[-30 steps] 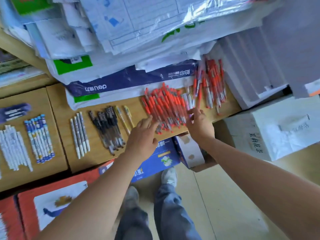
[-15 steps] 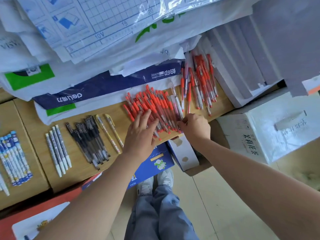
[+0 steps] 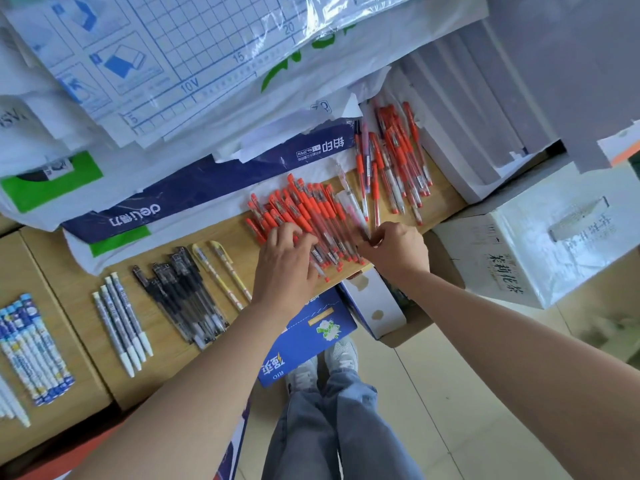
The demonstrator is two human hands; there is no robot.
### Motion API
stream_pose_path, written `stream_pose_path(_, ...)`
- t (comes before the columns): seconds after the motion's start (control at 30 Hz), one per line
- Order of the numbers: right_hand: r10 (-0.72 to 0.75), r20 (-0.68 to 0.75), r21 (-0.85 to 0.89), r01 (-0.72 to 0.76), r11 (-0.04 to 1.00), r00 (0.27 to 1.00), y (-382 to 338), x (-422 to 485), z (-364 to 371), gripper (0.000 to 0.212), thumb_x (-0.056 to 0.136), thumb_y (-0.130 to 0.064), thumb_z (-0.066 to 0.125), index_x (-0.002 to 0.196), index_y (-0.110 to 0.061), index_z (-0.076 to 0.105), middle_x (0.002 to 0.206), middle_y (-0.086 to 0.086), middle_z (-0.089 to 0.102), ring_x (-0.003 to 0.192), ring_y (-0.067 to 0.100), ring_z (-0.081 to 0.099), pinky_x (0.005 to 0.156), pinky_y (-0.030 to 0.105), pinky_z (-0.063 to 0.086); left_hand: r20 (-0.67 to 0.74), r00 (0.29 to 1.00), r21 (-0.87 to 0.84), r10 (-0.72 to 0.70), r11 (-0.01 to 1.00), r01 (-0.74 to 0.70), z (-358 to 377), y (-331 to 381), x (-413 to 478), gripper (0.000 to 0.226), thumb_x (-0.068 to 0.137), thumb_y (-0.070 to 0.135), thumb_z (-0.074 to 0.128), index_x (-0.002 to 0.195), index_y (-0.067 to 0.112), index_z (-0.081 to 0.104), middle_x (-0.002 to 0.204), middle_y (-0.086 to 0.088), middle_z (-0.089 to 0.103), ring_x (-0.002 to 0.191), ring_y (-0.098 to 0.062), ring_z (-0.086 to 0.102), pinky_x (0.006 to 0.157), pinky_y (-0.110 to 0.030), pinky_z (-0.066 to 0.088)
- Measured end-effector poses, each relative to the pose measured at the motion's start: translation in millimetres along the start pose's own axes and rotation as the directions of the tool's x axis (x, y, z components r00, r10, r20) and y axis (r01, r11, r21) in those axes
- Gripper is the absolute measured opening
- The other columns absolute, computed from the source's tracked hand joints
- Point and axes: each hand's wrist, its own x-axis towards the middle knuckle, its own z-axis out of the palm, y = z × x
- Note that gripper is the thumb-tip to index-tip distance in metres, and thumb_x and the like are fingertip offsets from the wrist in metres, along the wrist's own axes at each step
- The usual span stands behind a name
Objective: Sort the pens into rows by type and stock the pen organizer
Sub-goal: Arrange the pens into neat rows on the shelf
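Pens lie sorted in groups along the table point(image 3: 79, 271): blue-capped pens point(image 3: 31, 348) at the far left, then white pens point(image 3: 121, 327), black pens point(image 3: 183, 296), two yellow pens point(image 3: 225, 271), and a big bunch of red pens point(image 3: 304, 220) under both hands, with a looser red pile point(image 3: 394, 161) beyond it to the right. A second ago the left hand point(image 3: 287, 268) sat beside the bunch with only its fingertips at the edge; now it has slid onto the pens, fingers straight and spread, pressing their near ends flat. The right hand point(image 3: 394, 251), which was reaching loosely at the bunch's right side, has curled its fingers, and its grip pinches the near end of a pale pen point(image 3: 353, 206) lying among the red ones. That looks like an odd pen being picked out while the other hand keeps the row from scattering, so the red group is being cleaned up, not yet finished. The looser red pile remains to be straightened, and no pen organizer shows in this view, so stocking seems some way off.
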Motion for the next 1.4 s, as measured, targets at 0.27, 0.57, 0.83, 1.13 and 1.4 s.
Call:
stream_pose_path(0.27,-0.24,0.177,0.26,0.19,0.947,0.955,-4,-8,-19,0.011,0.073,-0.019,0.069,0.076,-0.009,0.064,0.064,0.004,0.059,0.054,0.009,0.048,0.052,0.018,0.041,0.308,0.923,-0.698,-0.231,0.605,0.384,-9,34,28,0.035,0.098,0.047,0.041,0.108,0.018,0.056,0.088,0.005,0.057,0.081,-0.016,0.058,0.078,-0.046,0.055)
stream_pose_path(0.57,-0.17,-0.127,0.247,0.197,0.949,0.977,-8,48,-30,0.017,0.094,-0.027,0.056,0.097,-0.013,0.066,0.064,0.0,0.061,0.051,0.007,0.053,0.048,0.02,0.04,0.283,0.888,-0.8,-0.363,0.421,0.427,-12,36,55,0.028,0.104,0.03,0.033,0.084,0.018,0.05,0.069,-0.005,0.063,0.066,-0.024,0.061,0.078,-0.048,0.052)
stream_pose_path(0.83,-0.157,-0.16,0.05,0.166,0.985,0.975,-26,109,-28,0.018,0.092,-0.021,0.056,0.099,-0.007,0.065,0.082,0.006,0.067,0.067,0.021,0.063,0.057,0.029,0.051,0.302,0.88,-0.782,-0.367,0.433,0.449,-6,35,66,0.028,0.103,0.031,0.036,0.084,0.019,0.052,0.068,-0.005,0.063,0.067,-0.026,0.061,0.079,-0.053,0.052)
stream_pose_path(1.13,-0.123,-0.062,-0.018,0.122,0.992,0.991,-35,119,-27,0.026,0.091,-0.029,0.057,0.083,-0.005,0.06,0.074,0.007,0.062,0.063,0.022,0.061,0.05,0.027,0.048,0.322,0.86,-0.787,-0.397,0.393,0.476,-8,43,80,0.026,0.103,0.031,0.037,0.092,0.015,0.054,0.074,-0.008,0.062,0.07,-0.024,0.059,0.072,-0.041,0.048)
stream_pose_path(1.4,-0.075,-0.034,0.089,0.078,0.993,0.997,-27,126,-26,0.025,0.091,-0.031,0.06,0.081,-0.009,0.067,0.072,0.006,0.067,0.065,0.021,0.066,0.056,0.031,0.056,0.336,0.851,-0.761,-0.403,0.416,0.498,-4,46,82,0.026,0.103,0.029,0.037,0.093,0.013,0.054,0.073,-0.008,0.062,0.068,-0.022,0.057,0.069,-0.038,0.045)
